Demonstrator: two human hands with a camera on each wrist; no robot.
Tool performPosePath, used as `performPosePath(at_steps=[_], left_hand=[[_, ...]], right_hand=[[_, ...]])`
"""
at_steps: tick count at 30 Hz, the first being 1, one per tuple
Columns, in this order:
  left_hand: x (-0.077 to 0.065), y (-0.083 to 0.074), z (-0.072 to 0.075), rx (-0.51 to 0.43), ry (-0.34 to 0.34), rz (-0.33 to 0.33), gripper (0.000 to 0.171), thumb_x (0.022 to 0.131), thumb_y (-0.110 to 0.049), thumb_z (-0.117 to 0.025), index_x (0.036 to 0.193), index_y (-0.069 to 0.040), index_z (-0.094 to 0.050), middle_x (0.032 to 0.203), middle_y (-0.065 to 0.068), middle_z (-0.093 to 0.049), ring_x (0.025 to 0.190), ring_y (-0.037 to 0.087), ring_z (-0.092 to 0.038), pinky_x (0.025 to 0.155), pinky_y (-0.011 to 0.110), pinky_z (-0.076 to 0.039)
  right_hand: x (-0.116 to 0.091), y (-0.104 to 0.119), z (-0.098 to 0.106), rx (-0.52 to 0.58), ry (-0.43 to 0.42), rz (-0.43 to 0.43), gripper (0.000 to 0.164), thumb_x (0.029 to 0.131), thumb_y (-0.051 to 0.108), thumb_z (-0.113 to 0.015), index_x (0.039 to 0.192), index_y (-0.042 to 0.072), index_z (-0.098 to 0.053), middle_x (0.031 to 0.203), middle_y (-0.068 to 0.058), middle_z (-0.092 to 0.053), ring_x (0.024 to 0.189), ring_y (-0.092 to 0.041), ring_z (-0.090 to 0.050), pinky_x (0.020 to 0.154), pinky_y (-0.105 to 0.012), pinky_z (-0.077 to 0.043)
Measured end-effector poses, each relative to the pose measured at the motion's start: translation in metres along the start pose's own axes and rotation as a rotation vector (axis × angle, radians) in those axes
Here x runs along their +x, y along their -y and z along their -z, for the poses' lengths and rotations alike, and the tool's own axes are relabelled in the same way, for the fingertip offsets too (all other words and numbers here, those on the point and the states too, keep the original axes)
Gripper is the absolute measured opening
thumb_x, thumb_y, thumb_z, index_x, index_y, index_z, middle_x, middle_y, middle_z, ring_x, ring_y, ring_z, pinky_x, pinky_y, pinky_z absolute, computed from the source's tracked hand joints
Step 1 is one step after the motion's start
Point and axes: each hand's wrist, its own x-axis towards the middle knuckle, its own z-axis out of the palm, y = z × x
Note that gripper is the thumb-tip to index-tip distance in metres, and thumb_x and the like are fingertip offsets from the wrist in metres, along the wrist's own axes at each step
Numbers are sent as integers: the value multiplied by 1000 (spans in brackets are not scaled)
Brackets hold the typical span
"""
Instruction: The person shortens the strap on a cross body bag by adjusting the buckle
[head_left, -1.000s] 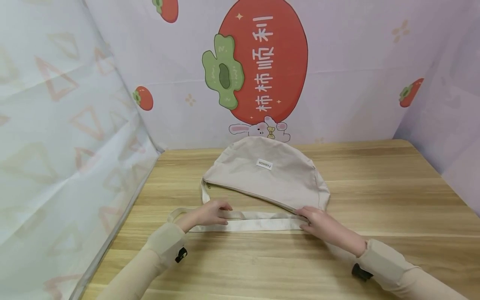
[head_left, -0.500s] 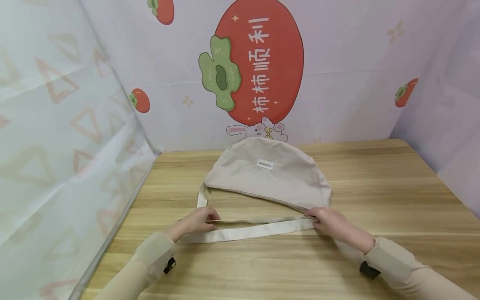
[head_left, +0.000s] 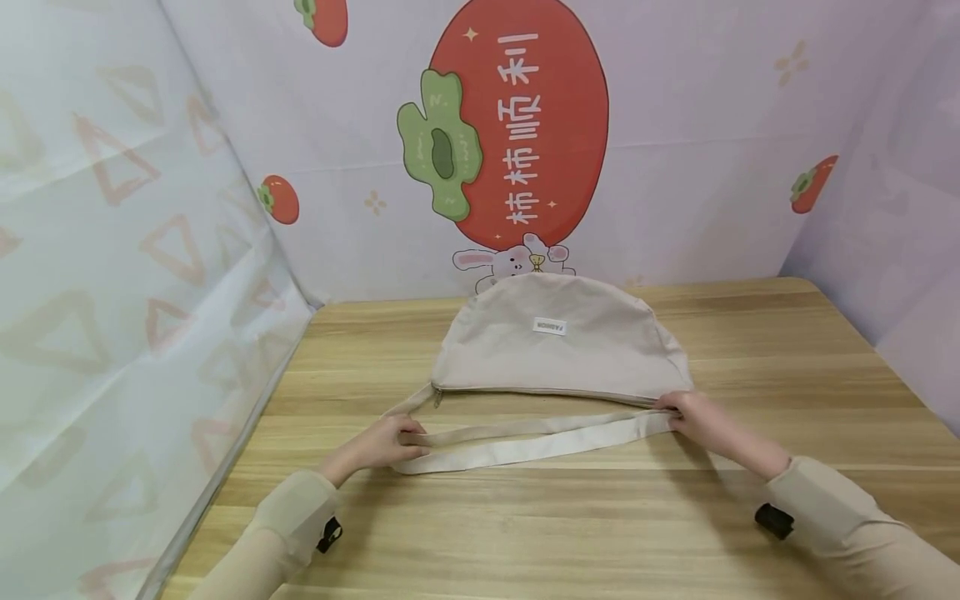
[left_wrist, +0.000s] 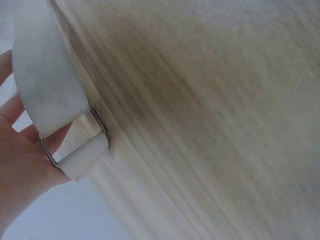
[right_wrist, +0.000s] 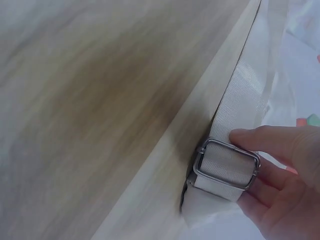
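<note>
A beige half-moon shoulder bag lies on the wooden table, its zipper edge towards me and a white label on its front. Its pale webbing strap stretches in two bands between my hands. My left hand grips the strap's left end; in the left wrist view the fingers lie behind it, by a metal buckle. At the bag's right corner my right hand pinches the strap between thumb and fingers, beside a metal slider buckle. A zipper pull hangs at the left corner.
The wooden table reaches back to a printed cloth backdrop with a large red persimmon. A white cloth wall runs along the left side, another on the right.
The left hand has moved left and taken hold of the strap. My right hand has gone right, and the bag has slid right and turned so its zipper edge lies more level.
</note>
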Motion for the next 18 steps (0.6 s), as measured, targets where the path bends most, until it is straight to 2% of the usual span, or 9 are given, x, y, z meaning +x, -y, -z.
performPosePath(at_steps=[6,9,15,18], left_hand=[[-1,2,1,-93,-7,104,36,79,-39,-64,96,-7,-65,95,3,-63,89,19,-56,75,35,-47],[0,7,1,-104,-18,117,38,77,-40,-65,96,-7,-65,94,3,-64,88,19,-57,75,35,-47],[3,12,3,-89,-54,105,29,75,-24,-70,93,-3,-66,89,7,-65,80,17,-56,71,33,-47],[5,13,5,-66,-78,98,21,75,-15,-69,89,0,-66,85,7,-64,72,12,-54,63,27,-46]], right_hand=[[-2,-14,6,-2,-22,-24,17,68,-13,-63,83,-6,-63,81,-16,-64,77,-33,-60,66,-40,-50],[-2,-19,8,-4,-25,-32,16,69,-12,-63,83,-6,-64,81,-16,-64,77,-32,-60,65,-40,-50],[-2,-26,10,-8,-49,-24,15,69,-12,-63,84,-7,-63,82,-17,-64,77,-33,-60,63,-40,-50],[-1,-30,11,-26,-78,-4,15,69,-13,-62,83,-7,-63,81,-18,-64,77,-33,-60,63,-40,-50]])
